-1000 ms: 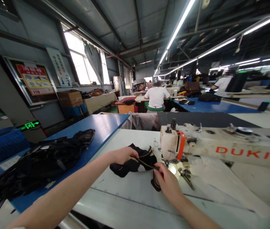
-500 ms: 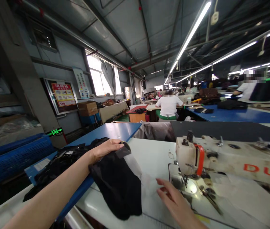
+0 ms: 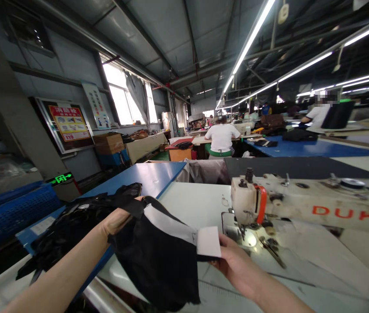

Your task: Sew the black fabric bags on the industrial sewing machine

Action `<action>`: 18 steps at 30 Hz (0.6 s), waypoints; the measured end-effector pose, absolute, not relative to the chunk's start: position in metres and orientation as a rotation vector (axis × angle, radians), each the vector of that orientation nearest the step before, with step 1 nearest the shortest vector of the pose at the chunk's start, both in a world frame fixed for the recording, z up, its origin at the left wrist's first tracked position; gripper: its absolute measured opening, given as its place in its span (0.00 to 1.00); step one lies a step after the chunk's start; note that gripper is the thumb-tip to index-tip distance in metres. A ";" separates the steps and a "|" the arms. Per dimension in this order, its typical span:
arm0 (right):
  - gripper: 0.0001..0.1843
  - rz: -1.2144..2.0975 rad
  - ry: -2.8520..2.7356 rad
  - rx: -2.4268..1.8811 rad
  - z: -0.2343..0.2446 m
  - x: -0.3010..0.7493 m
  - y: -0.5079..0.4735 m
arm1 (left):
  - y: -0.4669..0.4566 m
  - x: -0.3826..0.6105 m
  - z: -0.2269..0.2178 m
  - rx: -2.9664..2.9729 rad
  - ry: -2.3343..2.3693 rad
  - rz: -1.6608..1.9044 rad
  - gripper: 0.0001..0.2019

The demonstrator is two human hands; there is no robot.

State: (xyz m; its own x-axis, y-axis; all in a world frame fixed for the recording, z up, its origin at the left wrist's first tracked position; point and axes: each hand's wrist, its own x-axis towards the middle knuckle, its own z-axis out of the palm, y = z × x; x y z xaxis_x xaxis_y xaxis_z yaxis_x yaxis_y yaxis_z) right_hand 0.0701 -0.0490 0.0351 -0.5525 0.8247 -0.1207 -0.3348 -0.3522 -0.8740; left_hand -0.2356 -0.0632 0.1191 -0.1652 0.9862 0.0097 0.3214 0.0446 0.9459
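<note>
A black fabric piece [image 3: 158,261] with a whitish strip [image 3: 167,221] along its upper edge hangs between my two hands, over the front of the pale sewing table [image 3: 184,195]. My left hand [image 3: 121,218] is closed on its upper left corner, the fingertips partly hidden behind the cloth. My right hand [image 3: 233,261] pinches the right end, where a small white rectangle [image 3: 209,241] lies against the black. Just right of that hand stands a sewing machine [image 3: 249,200] with a red guard, its lamp lighting the needle plate.
A heap of black fabric [image 3: 83,217] lies on the blue table [image 3: 151,174] at the left. Small scissors [image 3: 272,252] rest beside the needle area. White sheet material [image 3: 327,252] lies under the machine arm. A person in a white top [image 3: 221,138] sits farther ahead.
My right hand has gone from open and apart to gripping the fabric's right end. The whitish strip is now stretched between both hands. The view has shifted slightly right.
</note>
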 end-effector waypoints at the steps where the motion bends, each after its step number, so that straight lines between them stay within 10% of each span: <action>1: 0.18 1.956 -1.147 -0.734 0.037 0.070 -0.049 | -0.064 -0.238 0.113 1.331 1.526 1.147 0.15; 14: 0.13 1.951 -1.160 -0.972 0.039 0.058 -0.043 | -0.052 -0.250 0.053 1.133 1.987 1.280 0.11; 18: 0.13 1.942 -1.128 -1.067 0.027 0.061 -0.041 | -0.113 -0.195 0.054 1.932 1.956 1.463 0.10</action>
